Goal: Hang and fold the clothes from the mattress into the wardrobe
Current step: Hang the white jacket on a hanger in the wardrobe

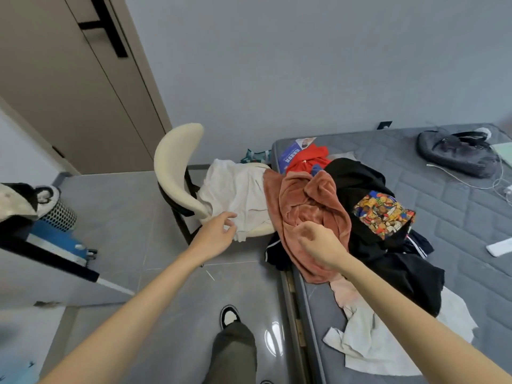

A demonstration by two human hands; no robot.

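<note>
Lengthwise along mattress (457,195) edge, rust fleece (304,206)

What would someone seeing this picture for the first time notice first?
The heap of clothes at the mattress edge, topped by a rust-pink fleece beside a black garment with a bright printed patch. Then the two hands: the right hand over the fleece, the left hand stretched toward a white garment draped on the cream chair.

one head-worn wide-angle view looks forward and down, close over the mattress (457,206) edge at right, floor (116,206) at left, wall (277,65) across the top.
</note>
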